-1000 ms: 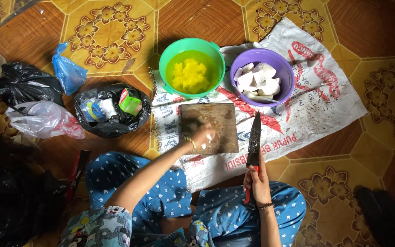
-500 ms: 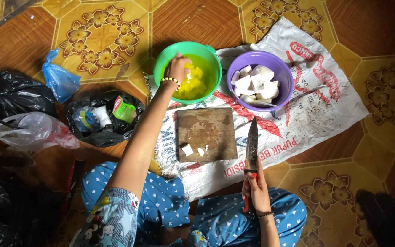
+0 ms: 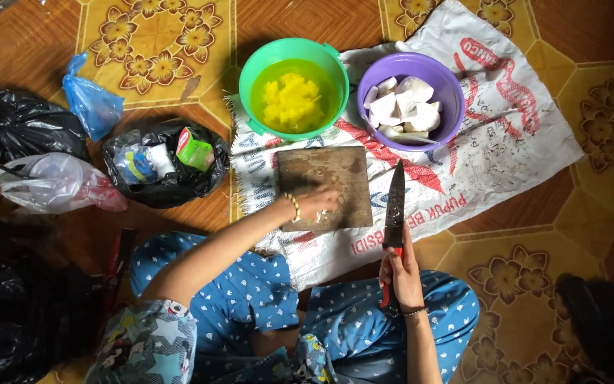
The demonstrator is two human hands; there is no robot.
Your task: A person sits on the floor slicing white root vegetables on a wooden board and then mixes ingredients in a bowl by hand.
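Observation:
A brown wooden cutting board (image 3: 335, 171) lies on a printed white sack (image 3: 506, 142) on the floor. My left hand (image 3: 319, 203) rests blurred on the board's near edge, curled over a few small white pieces; whether it grips them is unclear. To the right of the board, my right hand (image 3: 399, 274) holds a red-handled knife (image 3: 394, 206), blade pointing away from me. Beyond the board stand a green bowl (image 3: 254, 92) of yellow liquid with yellow chunks and a purple bowl (image 3: 449, 89) of white chunks.
Left of the sack an open black plastic bag (image 3: 172, 188) holds packets. A blue bag (image 3: 92, 107), a clear bag (image 3: 51, 185) and more black bags (image 3: 23, 128) lie further left. My crossed legs in blue dotted trousers (image 3: 250, 284) are below the board.
My left hand went from the board to the green bowl, then came back to the board's near edge. The right hand with the knife has barely moved.

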